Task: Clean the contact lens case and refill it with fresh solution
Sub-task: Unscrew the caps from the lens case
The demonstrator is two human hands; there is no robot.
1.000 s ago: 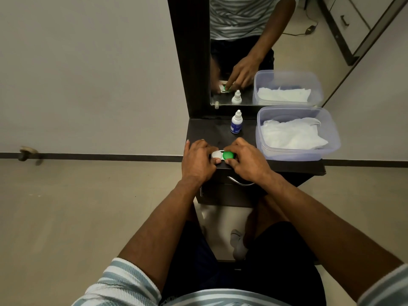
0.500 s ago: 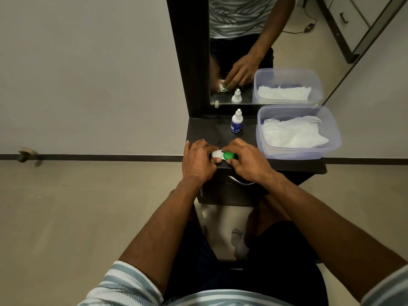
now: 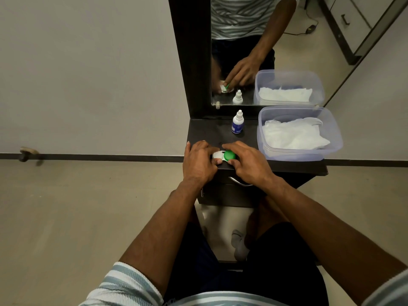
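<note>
A small white plastic contact lens case with one white cap and one green screw cap lay near the front edge of the dark table. The left hand gripped its white end, fingers curled round it; the right hand pinched the green cap between thumb and forefinger. Behind stood a small white dropper bottle with a blue label, its writing too small to read. Beside it sat a clear plastic tub holding white tissue.
</note>
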